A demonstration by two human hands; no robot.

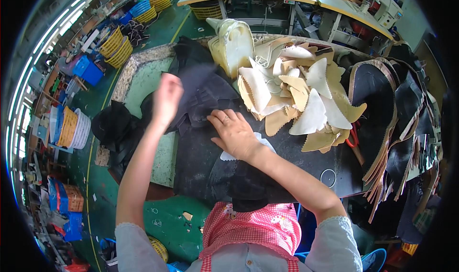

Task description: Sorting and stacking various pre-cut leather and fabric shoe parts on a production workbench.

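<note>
My left hand [168, 100] is raised over the left part of the table, its fingers curled and blurred. A smeared dark sheet-like piece [198, 83] extends from it to the right, apparently gripped. Flat on the black work surface [201, 176] lies my right hand [234, 133], fingers stretched out and a ring on one of them. Beneath its palm and wrist a white zigzag-edged piece [226, 155] shows in part. Black cut pieces [213, 100] overlap just beyond the right fingertips. More black material [246, 188] lies under my right forearm at the near edge.
A pile of white and tan zigzag-edged pieces [306, 95] fills the table's right side. Behind it stands a cut-open pale plastic container [236, 45]. Orange-handled scissors [354, 137] lie near dark hanging pieces [375, 105]. Black material [114, 126] bunches at the left.
</note>
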